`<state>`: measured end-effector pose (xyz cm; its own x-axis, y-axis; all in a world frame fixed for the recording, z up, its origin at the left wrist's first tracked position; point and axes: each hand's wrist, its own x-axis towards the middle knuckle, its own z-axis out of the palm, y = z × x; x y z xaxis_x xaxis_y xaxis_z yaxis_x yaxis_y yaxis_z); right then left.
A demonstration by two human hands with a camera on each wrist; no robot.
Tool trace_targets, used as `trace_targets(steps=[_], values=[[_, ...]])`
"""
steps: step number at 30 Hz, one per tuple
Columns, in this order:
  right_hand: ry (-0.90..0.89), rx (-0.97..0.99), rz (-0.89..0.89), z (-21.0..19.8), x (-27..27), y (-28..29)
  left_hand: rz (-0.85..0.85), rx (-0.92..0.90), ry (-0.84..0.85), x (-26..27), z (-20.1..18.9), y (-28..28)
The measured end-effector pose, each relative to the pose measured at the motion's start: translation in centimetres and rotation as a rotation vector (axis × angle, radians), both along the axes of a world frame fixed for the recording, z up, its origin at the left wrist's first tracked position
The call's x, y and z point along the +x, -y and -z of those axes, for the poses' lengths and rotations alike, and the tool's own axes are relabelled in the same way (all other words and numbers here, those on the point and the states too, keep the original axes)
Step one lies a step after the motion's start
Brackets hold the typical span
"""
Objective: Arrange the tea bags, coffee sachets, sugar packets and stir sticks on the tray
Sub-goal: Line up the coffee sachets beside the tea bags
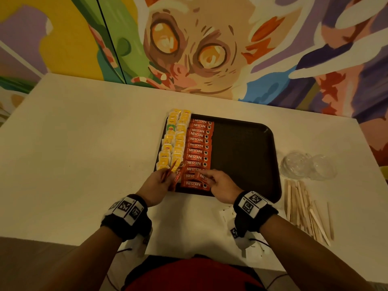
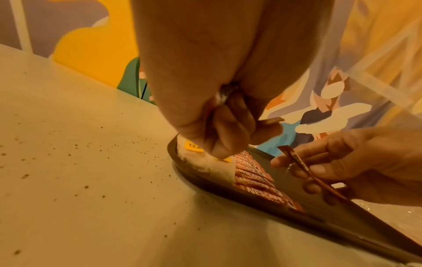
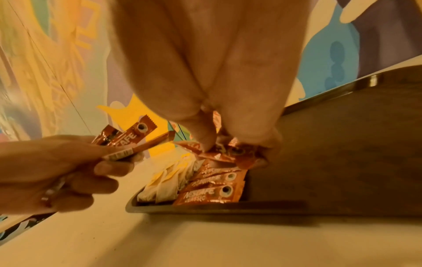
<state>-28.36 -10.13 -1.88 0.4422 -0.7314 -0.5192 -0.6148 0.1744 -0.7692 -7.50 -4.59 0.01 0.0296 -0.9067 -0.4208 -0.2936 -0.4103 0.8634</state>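
Nearest the head camera, two forearms with marker-printed wristbands reach over the near edge of the white desk [image 1: 84,143]. The left hand [image 1: 156,182] grips a small fan of red coffee sachets [image 3: 134,142], fingers curled round their lower ends, just off the tray's near-left corner. The right hand [image 1: 220,183] pinches a single sachet [image 1: 198,176] between thumb and fingertips, low over the near end of the sachet column, touching the ones below it.

The dark tray [image 1: 247,148] sits mid-desk, its near rim close to the desk's front edge. Along its left rim stand two columns of yellow tea bags [image 1: 176,139], the far ones overhanging the rim. Just beside them a column of overlapping Nescafé sachets [image 1: 198,145] runs from far rim to near rim. The tray's whole right half is bare.

Right of the tray, well apart from the hands, wooden stir sticks [image 1: 304,208] lie in a loose pile near the desk's front-right edge, with clear plastic containers [image 1: 306,165] beyond them. White sugar packets [image 1: 225,214] lie by the front edge, partly hidden under the right wrist. The desk's left side is broad open surface, speckled with dark grains in the left wrist view.
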Motion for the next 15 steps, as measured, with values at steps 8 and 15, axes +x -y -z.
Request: trace_targets(steps=[8,15], values=[[-0.118,-0.160,0.002,0.7,1.7,0.5,-0.029,-0.017,0.067,0.8,1.0,1.1],[-0.197,-0.217,-0.021,1.8,2.6,0.1,0.003,-0.011,0.119,1.3,1.4,1.7]])
